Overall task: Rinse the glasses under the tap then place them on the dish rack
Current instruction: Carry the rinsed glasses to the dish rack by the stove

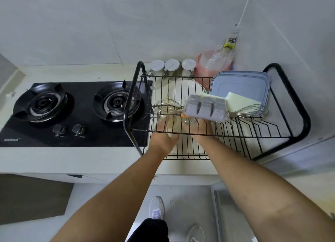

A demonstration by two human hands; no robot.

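In the head view, you reach both arms into the rack [226, 136], under its upper wire shelf. Your left hand [164, 136] is at the rack's left end. Its fingers are curled round the left glass [162, 117], which sits beneath the wires and just under a whisk [168, 106] lying on the shelf. Your right hand [204, 128] is nearer the rack's middle and grips the right glass [190, 121]. Its fingertips are partly hidden by the grey tray [204, 107] on the shelf above.

The two glasses are close side by side in the rack's lower level, seen through the wires. You cannot tell whether they rest on the bottom or hang in your grip.

A white plate [183, 91] shows toward the rack's back. A blue lid [241, 83] fills its back right corner, and a second whisk [250, 111] lies on the shelf to the right of the tray. Behind the rack, three jars [171, 65] stand in a row with a pink bag [212, 65] beside them. The stove [72, 111] lies just beside the rack's left frame.
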